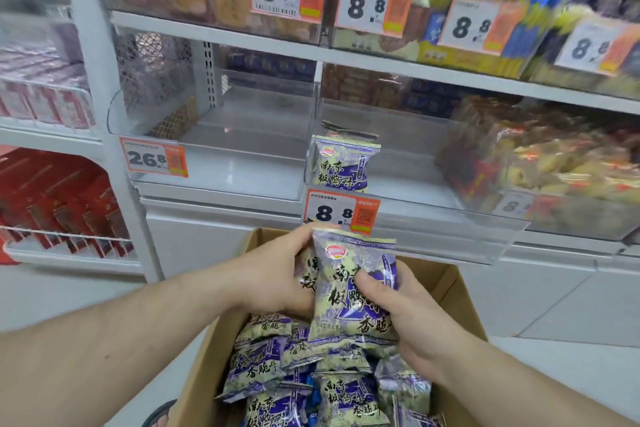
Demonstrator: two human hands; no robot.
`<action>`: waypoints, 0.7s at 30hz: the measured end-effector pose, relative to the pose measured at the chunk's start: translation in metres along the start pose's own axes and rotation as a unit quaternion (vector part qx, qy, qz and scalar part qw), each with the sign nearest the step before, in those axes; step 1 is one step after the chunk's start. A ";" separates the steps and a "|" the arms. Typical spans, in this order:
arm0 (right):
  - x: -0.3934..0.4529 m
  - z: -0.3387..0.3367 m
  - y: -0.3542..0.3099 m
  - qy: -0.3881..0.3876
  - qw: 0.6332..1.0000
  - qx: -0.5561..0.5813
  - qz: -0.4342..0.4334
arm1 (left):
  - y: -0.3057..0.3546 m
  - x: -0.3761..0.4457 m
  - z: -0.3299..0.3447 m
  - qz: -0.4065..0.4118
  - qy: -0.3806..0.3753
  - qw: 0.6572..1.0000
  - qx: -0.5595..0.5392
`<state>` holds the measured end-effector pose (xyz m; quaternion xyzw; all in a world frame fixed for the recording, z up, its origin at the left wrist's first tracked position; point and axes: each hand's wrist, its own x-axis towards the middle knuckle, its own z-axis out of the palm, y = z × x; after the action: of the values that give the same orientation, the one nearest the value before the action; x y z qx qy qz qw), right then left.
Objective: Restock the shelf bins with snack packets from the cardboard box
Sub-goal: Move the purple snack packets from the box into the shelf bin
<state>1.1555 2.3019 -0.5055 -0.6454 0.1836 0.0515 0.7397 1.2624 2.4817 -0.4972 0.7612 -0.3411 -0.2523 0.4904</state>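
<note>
Snack packets in both hands, left hand and right hand, above cardboard box

Open brown cardboard box below, heaped with purple-and-cream snack packets. One held packet upright above the heap. Single packet standing in a clear shelf bin.

Snack packets, centre frame: purple and pale gold, black lettering. Cardboard box, lower centre: plain brown. Price tags: white, orange-edged, black numerals.
</note>
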 end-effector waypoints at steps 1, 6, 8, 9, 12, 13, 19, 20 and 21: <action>-0.001 0.002 -0.001 0.011 1.000 0.020 -0.013 | 0.003 -0.002 0.001 0.003 -0.004 1.000 -0.020; 0.001 0.005 -0.014 0.021 0.998 0.042 -0.050 | 0.020 -0.006 -0.003 -0.008 -0.051 0.991 -0.124; 0.001 0.004 -0.020 0.008 0.998 0.035 -0.051 | 0.028 -0.007 0.001 0.002 -0.043 0.986 -0.158; 0.001 0.004 -0.023 -0.003 0.998 0.032 -0.049 | 0.033 -0.007 0.004 0.010 -0.031 0.985 -0.169; 0.000 0.000 -0.035 -0.063 0.997 0.028 -0.045 | 0.042 -0.004 0.009 0.024 0.005 0.988 -0.150; 0.000 -0.002 -0.040 -0.082 0.995 0.030 -0.046 | 0.044 -0.002 0.007 0.028 0.008 0.991 -0.132; 0.005 -0.010 -0.069 -0.129 0.986 0.006 -0.103 | 0.058 0.000 -0.008 0.064 -0.001 0.988 -0.141; 0.005 -0.009 -0.074 -0.130 0.985 -0.002 -0.117 | 0.060 0.000 -0.010 0.070 0.005 0.987 -0.143; 0.007 -0.009 -0.080 -0.125 0.984 -0.011 -0.130 | 0.060 0.001 -0.012 0.077 0.017 0.988 -0.136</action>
<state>1.1852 2.2794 -0.4338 -0.6601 0.0038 0.0374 0.7503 1.2551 2.4705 -0.4374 0.6630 -0.3529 -0.2453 0.6130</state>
